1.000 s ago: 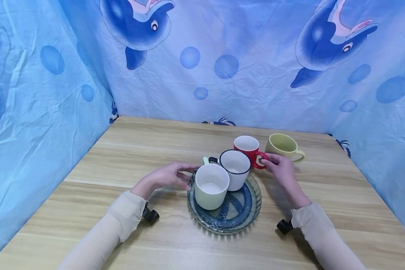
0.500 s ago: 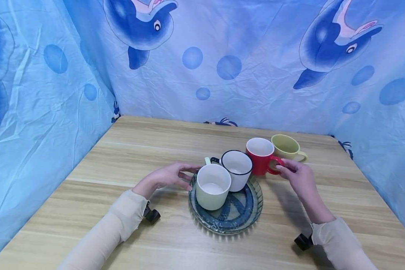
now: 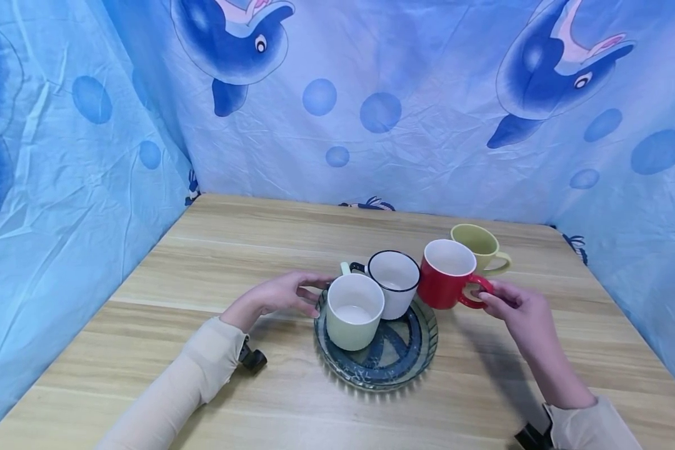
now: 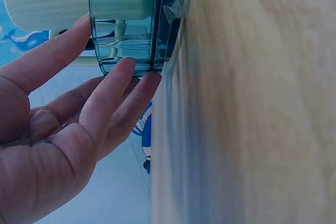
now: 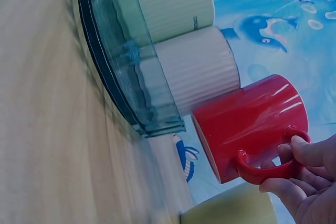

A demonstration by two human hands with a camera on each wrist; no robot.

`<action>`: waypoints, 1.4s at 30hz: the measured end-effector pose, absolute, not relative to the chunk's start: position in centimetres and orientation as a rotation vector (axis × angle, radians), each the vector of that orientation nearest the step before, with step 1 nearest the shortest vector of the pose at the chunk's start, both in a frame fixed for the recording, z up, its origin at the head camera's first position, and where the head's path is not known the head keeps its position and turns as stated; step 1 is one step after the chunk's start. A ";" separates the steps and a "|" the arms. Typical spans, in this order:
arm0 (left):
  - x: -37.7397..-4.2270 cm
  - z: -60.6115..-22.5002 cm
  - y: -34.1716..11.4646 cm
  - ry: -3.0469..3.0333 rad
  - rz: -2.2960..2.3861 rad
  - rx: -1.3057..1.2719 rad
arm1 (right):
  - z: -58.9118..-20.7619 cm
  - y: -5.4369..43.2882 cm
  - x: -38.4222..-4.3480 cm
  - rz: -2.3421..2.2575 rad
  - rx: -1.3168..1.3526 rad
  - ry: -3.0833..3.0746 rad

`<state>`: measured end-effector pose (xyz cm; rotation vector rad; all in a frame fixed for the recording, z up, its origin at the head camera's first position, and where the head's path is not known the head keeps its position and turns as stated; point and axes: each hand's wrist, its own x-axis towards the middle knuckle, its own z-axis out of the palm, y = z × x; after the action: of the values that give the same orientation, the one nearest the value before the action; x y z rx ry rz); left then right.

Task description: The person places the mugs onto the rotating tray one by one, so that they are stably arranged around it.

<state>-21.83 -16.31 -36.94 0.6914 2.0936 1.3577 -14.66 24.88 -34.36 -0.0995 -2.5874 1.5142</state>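
My right hand (image 3: 525, 315) pinches the handle of a red mug (image 3: 443, 284) with a white inside. In the right wrist view the red mug (image 5: 252, 124) hangs above the table top, close beside the white mug. A round blue-green glass dish (image 3: 394, 373) with a ribbed wall carries two mugs. One is a pale green-white mug (image 3: 351, 328); the other is a white mug (image 3: 396, 300) with a black rim. At the dish's left side rests my left hand (image 3: 287, 294), its extended fingers touching the glass wall (image 4: 126, 45) in the left wrist view.
Behind the red mug a yellow-green mug (image 3: 480, 240) stands on the wooden table (image 3: 247, 231). Blue dolphin-print cloth (image 3: 337, 175) hangs at the back and both sides. A black wrist camera (image 3: 253, 361) sits on the left forearm.
My right hand has lifted the red mug from behind the white mug and brought it right and nearer. The left hand and the dish have stayed in place.
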 end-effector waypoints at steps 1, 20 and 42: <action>-21.9 -37.0 -16.3 2.096 1.356 0.693 | -34.4 24.9 -14.4 1.529 -0.088 -2.578; -21.7 -37.1 -16.2 2.103 1.354 0.669 | -35.6 25.0 -11.0 1.686 0.085 -2.514; -21.7 -36.8 -16.3 2.084 1.366 0.678 | -37.1 22.7 -11.2 1.621 0.319 -2.498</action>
<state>-21.69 -16.30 -36.81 0.6778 2.0842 1.3656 -11.24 22.67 -37.05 0.3194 -2.4985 1.6207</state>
